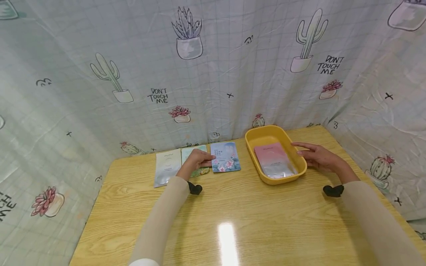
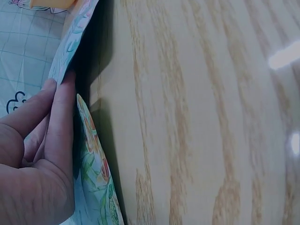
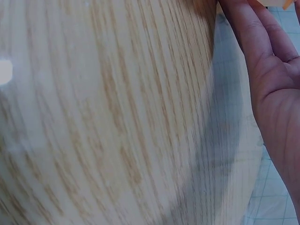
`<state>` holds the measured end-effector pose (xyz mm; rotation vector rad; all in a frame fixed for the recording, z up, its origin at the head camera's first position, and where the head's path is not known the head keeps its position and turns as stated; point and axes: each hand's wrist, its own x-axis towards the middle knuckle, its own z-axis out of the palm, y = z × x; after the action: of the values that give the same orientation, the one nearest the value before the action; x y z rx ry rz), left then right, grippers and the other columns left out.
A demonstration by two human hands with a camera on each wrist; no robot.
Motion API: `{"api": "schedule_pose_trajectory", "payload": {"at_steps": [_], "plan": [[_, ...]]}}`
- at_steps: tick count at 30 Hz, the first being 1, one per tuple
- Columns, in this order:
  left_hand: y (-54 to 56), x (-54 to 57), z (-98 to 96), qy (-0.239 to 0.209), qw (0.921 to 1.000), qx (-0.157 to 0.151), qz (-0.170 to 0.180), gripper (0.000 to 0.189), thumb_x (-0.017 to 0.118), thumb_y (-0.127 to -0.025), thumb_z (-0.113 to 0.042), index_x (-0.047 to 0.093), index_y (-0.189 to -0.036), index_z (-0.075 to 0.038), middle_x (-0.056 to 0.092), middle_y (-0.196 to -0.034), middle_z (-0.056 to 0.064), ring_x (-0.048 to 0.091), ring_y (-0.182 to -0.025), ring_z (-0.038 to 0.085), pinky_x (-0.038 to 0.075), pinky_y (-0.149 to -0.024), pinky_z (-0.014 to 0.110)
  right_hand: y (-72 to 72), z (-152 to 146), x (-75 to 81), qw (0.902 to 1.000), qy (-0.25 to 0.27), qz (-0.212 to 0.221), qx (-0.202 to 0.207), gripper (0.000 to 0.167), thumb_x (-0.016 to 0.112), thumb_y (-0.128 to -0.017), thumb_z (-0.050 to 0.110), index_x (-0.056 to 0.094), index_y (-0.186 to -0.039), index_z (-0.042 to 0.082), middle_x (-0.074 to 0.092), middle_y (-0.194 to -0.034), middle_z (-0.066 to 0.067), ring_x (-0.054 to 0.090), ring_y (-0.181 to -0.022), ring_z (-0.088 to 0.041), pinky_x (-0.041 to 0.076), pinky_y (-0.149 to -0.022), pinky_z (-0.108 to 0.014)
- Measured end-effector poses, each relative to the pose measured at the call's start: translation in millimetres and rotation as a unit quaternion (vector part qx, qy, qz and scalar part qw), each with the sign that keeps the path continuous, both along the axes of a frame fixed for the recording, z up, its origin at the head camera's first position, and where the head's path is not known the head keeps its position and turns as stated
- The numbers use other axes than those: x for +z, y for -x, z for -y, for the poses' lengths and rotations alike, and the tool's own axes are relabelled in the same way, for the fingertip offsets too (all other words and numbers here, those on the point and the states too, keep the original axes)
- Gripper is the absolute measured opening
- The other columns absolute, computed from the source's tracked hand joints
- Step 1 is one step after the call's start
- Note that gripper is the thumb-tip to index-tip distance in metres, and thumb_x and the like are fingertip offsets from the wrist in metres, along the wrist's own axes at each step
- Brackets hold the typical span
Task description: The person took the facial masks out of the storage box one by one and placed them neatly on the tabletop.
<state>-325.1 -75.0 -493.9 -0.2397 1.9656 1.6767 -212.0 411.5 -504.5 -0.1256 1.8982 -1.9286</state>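
My left hand [image 1: 198,159] pinches the left edge of a blue sheet mask packet [image 1: 225,157] with pink flowers. The left wrist view shows the thumb [image 2: 35,105] on one face of it and fingers behind the other. Beneath that hand lies a green packet [image 2: 96,171] with a floral print, partly hidden. A pale yellow-to-silver packet [image 1: 166,168] lies left of it. My right hand [image 1: 317,158] is at the right wall of a yellow plastic basket [image 1: 266,131], its fairly straight fingers touching the rim. Inside the basket lies a pink-to-silver packet [image 1: 273,160].
The wooden table [image 1: 263,221] extends toward me, with a bright light reflection on its surface. A cloth curtain [image 1: 226,66] printed with cactus pots hangs behind the table and along its sides.
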Motion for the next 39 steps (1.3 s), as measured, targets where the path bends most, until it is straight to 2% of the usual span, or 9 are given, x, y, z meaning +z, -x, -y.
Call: {"api": "schedule_pose_trajectory", "payload": {"at_steps": [11, 18, 21, 24, 29, 34, 39], "plan": [[-4.5, -1.6, -3.8, 0.007, 0.9986, 0.009, -0.051, 0.021, 0.075, -0.091, 0.000, 0.073, -0.110, 0.008, 0.072, -0.084, 0.009, 0.069, -0.062, 0.014, 0.063, -0.074, 0.034, -0.7, -0.8, -0.5, 0.9998, 0.018, -0.004, 0.005, 0.051, 0.048, -0.109, 0.011, 0.038, -0.158, 0.020, 0.065, -0.133, 0.007, 0.067, -0.114, -0.013, 0.059, -0.090, -0.033], [-7.7, -0.3, -4.1, 0.014, 0.9966, 0.010, -0.081, 0.020, 0.077, -0.089, -0.001, 0.074, -0.108, 0.007, 0.075, -0.085, 0.012, 0.070, -0.058, 0.013, 0.063, -0.068, 0.032, -1.5, -1.6, -1.2, 0.9997, 0.023, -0.003, 0.004, 0.050, 0.048, -0.109, 0.011, 0.042, -0.157, 0.022, 0.065, -0.133, 0.008, 0.067, -0.114, -0.013, 0.059, -0.090, -0.032], [-8.6, 0.3, -2.0, 0.005, 0.9967, 0.005, -0.080, 0.023, 0.077, -0.089, -0.001, 0.073, -0.110, 0.008, 0.075, -0.086, 0.012, 0.070, -0.058, 0.013, 0.063, -0.067, 0.030, -1.2, -1.1, -0.8, 0.9998, 0.017, -0.004, 0.002, 0.052, 0.049, -0.109, 0.012, 0.037, -0.159, 0.019, 0.065, -0.133, 0.009, 0.066, -0.115, -0.012, 0.058, -0.091, -0.032], [-9.3, 1.2, 0.5, -0.008, 0.9978, -0.001, -0.065, 0.027, 0.075, -0.092, -0.003, 0.071, -0.115, 0.009, 0.074, -0.086, 0.012, 0.071, -0.059, 0.013, 0.062, -0.067, 0.029, -1.0, -0.7, -0.3, 0.9999, 0.009, -0.005, 0.000, 0.054, 0.050, -0.109, 0.013, 0.033, -0.161, 0.017, 0.064, -0.134, 0.010, 0.066, -0.115, -0.011, 0.058, -0.091, -0.032], [-7.8, 0.7, 3.7, -0.021, 0.9986, -0.009, -0.047, 0.030, 0.068, -0.098, -0.008, 0.067, -0.121, 0.013, 0.072, -0.079, 0.011, 0.071, -0.062, 0.015, 0.063, -0.072, 0.032, -0.8, -0.5, 1.7, 1.0000, 0.004, 0.000, -0.004, 0.055, 0.050, -0.109, 0.013, 0.033, -0.161, 0.017, 0.065, -0.133, 0.011, 0.067, -0.114, -0.011, 0.059, -0.090, -0.031], [-8.4, 1.7, 5.1, 0.016, 0.9954, -0.033, -0.088, 0.024, 0.068, -0.097, -0.004, 0.070, -0.115, 0.012, 0.072, -0.077, 0.015, 0.072, -0.064, 0.018, 0.063, -0.073, 0.036, -0.5, -0.5, 1.8, 0.9999, 0.011, 0.003, -0.003, 0.053, 0.050, -0.108, 0.012, 0.036, -0.159, 0.020, 0.066, -0.132, 0.008, 0.067, -0.113, -0.011, 0.059, -0.089, -0.031], [-9.2, 3.6, 3.2, 0.059, 0.9895, -0.026, -0.129, 0.017, 0.072, -0.093, -0.001, 0.075, -0.106, 0.009, 0.075, -0.088, 0.021, 0.073, -0.063, 0.018, 0.063, -0.069, 0.035, 0.5, -0.6, 1.0, 0.9999, 0.014, 0.000, 0.003, 0.051, 0.049, -0.109, 0.011, 0.039, -0.158, 0.021, 0.066, -0.133, 0.008, 0.067, -0.113, -0.012, 0.059, -0.090, -0.031]]}}
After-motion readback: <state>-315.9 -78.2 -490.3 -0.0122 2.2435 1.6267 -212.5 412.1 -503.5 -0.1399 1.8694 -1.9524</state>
